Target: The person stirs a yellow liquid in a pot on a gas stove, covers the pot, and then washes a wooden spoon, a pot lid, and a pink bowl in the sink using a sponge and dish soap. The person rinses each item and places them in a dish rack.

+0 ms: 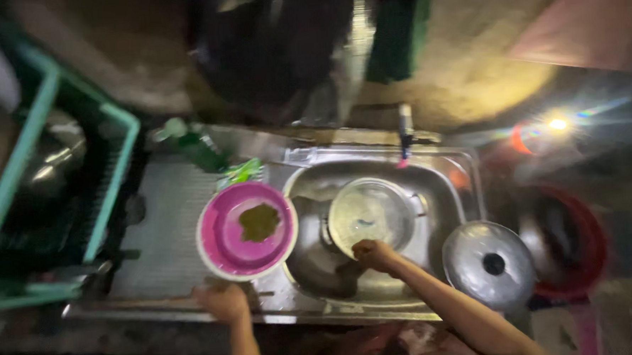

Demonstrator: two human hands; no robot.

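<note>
My right hand (373, 254) is closed on the rim of the steel pot (371, 214) in the sink (444, 175); wet metal could slip; my left hand (223, 302), fingers curled, grips the surface edge near the pink bowl (246, 230), which I might knock

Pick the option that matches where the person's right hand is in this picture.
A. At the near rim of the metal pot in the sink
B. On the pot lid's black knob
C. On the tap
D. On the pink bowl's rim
A: the right hand sits closed at the near rim of the metal pot inside the sink, apart from the pink bowl, the lid and the tap.
</note>
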